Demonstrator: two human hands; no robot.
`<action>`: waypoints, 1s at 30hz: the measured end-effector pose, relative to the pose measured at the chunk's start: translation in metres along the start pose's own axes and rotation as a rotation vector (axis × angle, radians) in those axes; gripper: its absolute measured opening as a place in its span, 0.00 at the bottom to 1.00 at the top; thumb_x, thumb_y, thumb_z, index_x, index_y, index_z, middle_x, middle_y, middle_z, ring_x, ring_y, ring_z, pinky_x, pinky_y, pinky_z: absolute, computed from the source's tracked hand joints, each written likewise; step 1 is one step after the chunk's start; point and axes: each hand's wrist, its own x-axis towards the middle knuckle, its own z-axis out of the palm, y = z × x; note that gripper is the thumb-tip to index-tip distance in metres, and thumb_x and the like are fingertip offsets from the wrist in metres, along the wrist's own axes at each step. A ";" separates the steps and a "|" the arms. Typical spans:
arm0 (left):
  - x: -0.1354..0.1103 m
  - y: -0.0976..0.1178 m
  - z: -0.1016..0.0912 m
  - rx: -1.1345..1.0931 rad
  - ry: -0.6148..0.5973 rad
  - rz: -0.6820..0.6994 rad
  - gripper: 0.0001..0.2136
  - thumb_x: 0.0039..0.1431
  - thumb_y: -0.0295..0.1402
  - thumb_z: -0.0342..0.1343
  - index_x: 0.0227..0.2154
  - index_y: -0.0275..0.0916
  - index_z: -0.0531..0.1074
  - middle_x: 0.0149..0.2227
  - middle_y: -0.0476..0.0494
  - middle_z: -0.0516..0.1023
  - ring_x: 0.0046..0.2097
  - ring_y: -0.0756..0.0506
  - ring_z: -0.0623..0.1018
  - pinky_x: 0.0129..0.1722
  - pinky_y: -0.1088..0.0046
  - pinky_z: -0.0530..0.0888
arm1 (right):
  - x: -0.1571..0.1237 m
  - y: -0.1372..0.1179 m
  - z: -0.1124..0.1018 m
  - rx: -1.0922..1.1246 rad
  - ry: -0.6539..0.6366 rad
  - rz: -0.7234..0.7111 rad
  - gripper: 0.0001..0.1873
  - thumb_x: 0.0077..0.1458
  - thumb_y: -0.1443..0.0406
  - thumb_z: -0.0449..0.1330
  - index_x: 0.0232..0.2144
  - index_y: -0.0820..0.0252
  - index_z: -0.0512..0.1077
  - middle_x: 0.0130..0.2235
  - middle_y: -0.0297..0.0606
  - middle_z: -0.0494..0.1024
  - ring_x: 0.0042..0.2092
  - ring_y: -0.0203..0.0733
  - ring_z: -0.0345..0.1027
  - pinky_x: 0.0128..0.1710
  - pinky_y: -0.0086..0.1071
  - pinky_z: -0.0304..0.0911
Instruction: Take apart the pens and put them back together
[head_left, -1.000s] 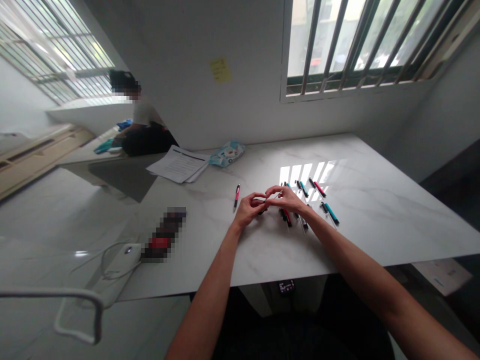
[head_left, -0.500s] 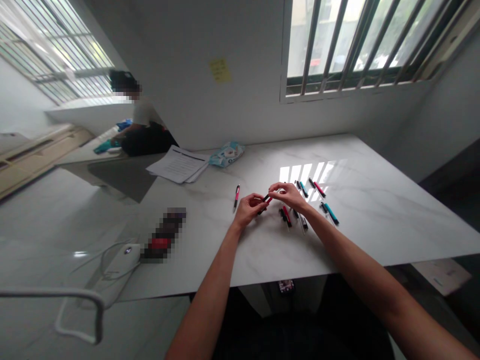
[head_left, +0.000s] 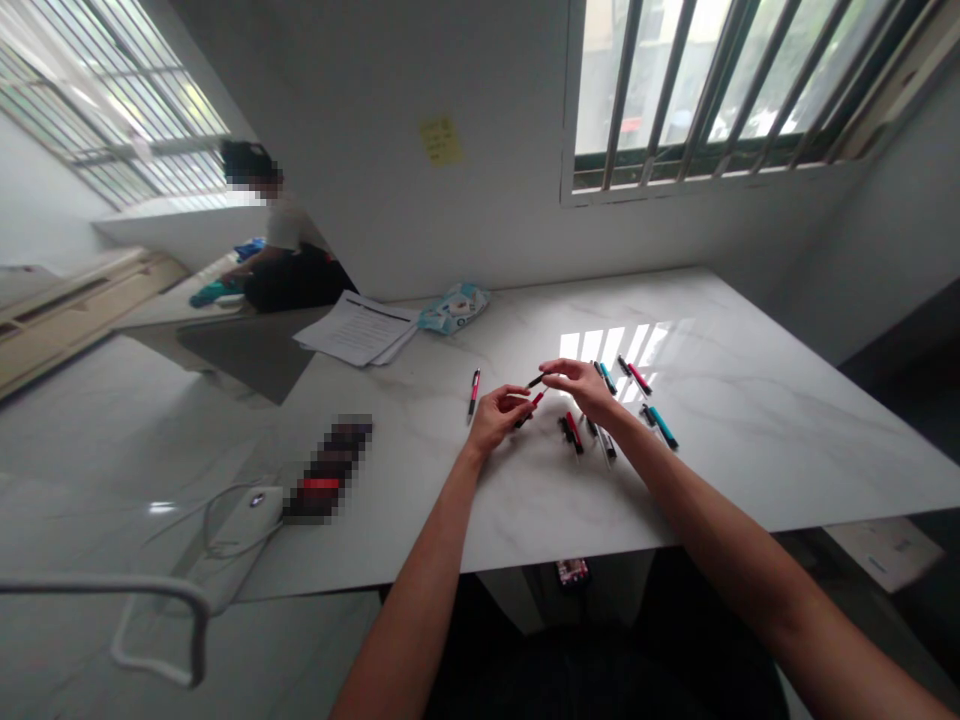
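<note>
My left hand (head_left: 498, 418) is closed round a red pen barrel (head_left: 538, 398), its upper end showing past the fingertips. My right hand (head_left: 579, 386) pinches a slim black pen part (head_left: 535, 380), held just above the barrel. A thin pale piece seems to stick out between the barrel and my right fingers, too small to make out well. To the left of my hands lies a red-and-black pen (head_left: 473, 393). Red and black pen parts (head_left: 572, 432) lie below my right hand, and a teal pen barrel (head_left: 664, 427) rests right of its wrist.
More pen parts, teal (head_left: 607, 377) and red (head_left: 639, 377), lie beyond my right hand. Papers (head_left: 360, 328) and a wipes pack (head_left: 454, 308) are by the wall. A white power bank (head_left: 244, 525) with a cable sits left. Another person (head_left: 292, 260) sits at the far left.
My right hand has risen slightly, and the black part has come away from the red barrel, with a gap now between them. My left hand has stayed in place.
</note>
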 end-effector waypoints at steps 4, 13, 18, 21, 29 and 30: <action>0.002 -0.001 0.000 0.020 0.032 0.029 0.24 0.48 0.47 0.73 0.43 0.36 0.79 0.36 0.39 0.85 0.34 0.45 0.82 0.36 0.70 0.77 | 0.007 -0.001 -0.021 0.162 0.196 -0.005 0.22 0.59 0.48 0.63 0.50 0.49 0.73 0.57 0.43 0.78 0.59 0.52 0.70 0.52 0.44 0.69; -0.001 0.008 -0.015 0.369 0.365 0.301 0.10 0.58 0.39 0.65 0.39 0.41 0.83 0.40 0.44 0.85 0.34 0.48 0.78 0.38 0.69 0.76 | 0.009 0.007 -0.035 -0.151 0.191 -0.083 0.24 0.60 0.49 0.62 0.51 0.55 0.79 0.42 0.40 0.80 0.35 0.40 0.72 0.37 0.36 0.71; -0.003 0.007 -0.022 0.576 0.422 0.418 0.06 0.60 0.33 0.63 0.39 0.45 0.83 0.42 0.45 0.85 0.43 0.43 0.81 0.48 0.63 0.77 | 0.005 0.007 -0.029 -0.369 0.110 -0.235 0.16 0.60 0.60 0.59 0.48 0.54 0.80 0.47 0.42 0.81 0.44 0.45 0.77 0.45 0.39 0.73; -0.002 0.007 -0.023 0.655 0.440 0.435 0.06 0.60 0.32 0.63 0.38 0.46 0.84 0.42 0.45 0.85 0.46 0.40 0.80 0.52 0.59 0.76 | 0.002 0.005 -0.028 -0.383 0.074 -0.223 0.14 0.59 0.62 0.61 0.46 0.54 0.79 0.45 0.40 0.83 0.43 0.45 0.79 0.47 0.41 0.74; -0.002 0.005 -0.021 0.655 0.416 0.431 0.06 0.60 0.32 0.63 0.37 0.46 0.83 0.41 0.44 0.85 0.46 0.40 0.81 0.52 0.59 0.76 | -0.001 0.002 -0.020 -0.405 0.004 -0.229 0.12 0.59 0.61 0.63 0.45 0.53 0.77 0.45 0.39 0.84 0.43 0.45 0.80 0.46 0.40 0.74; -0.002 0.005 -0.020 0.646 0.409 0.429 0.05 0.60 0.32 0.63 0.37 0.46 0.83 0.41 0.44 0.85 0.46 0.40 0.81 0.52 0.59 0.76 | 0.000 0.003 -0.019 -0.401 -0.002 -0.233 0.12 0.58 0.60 0.63 0.45 0.53 0.78 0.45 0.39 0.84 0.43 0.45 0.80 0.45 0.40 0.74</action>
